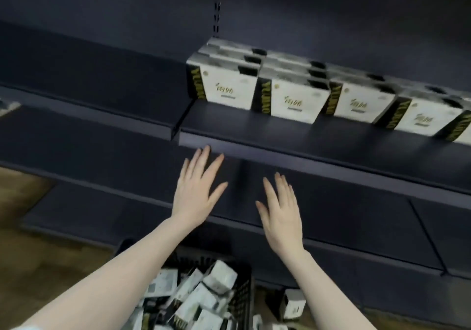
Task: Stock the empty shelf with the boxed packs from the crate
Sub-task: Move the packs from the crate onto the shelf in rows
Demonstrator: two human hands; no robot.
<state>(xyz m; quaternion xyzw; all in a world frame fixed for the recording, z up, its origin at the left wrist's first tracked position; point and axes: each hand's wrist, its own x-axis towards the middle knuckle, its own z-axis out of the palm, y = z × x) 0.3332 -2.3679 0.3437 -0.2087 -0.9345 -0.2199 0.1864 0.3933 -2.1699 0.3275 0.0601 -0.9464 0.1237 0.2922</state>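
White boxed packs (pixel 293 95) with black-and-gold sides stand in rows, several deep, on the dark shelf (pixel 254 131), filling it from the middle to the right edge of view. My left hand (pixel 197 192) hovers flat with fingers spread just below the shelf's front lip. Beside it, slightly lower, my right hand (pixel 281 212) is also spread and holds nothing. Under my forearms a black crate (pixel 244 296) holds several loose packs (pixel 201 294) in a jumble.
To the left, a neighbouring shelf section (pixel 89 95) carries no packs. Lower dark shelves (pixel 344 217) run beneath my hands. A single pack (pixel 293 304) lies on the floor right of the crate. Wooden floor (pixel 23 202) shows at the left.
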